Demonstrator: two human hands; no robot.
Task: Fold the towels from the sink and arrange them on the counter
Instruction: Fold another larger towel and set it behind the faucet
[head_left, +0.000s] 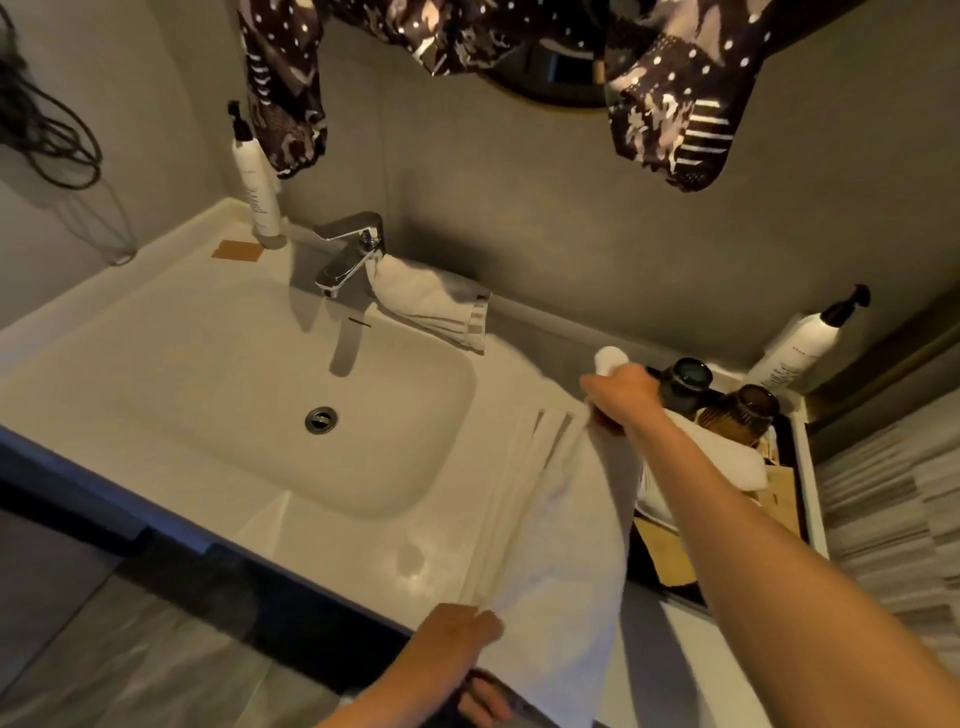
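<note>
White towel (561, 545) stretched between two hands over the counter (426, 551), lower centre-right of the frame.

Left hand (457, 636) at the bottom edge, fingers pinched shut on the near corner; right hand (621, 397) at right of centre, closed around the far end, bunched above the knuckles. Empty sink (291, 410) at centre-left. Second towel (431, 304), folded, just beside the faucet (348, 252), upper centre. Dark tray (789, 499) with jars at far right.
</note>
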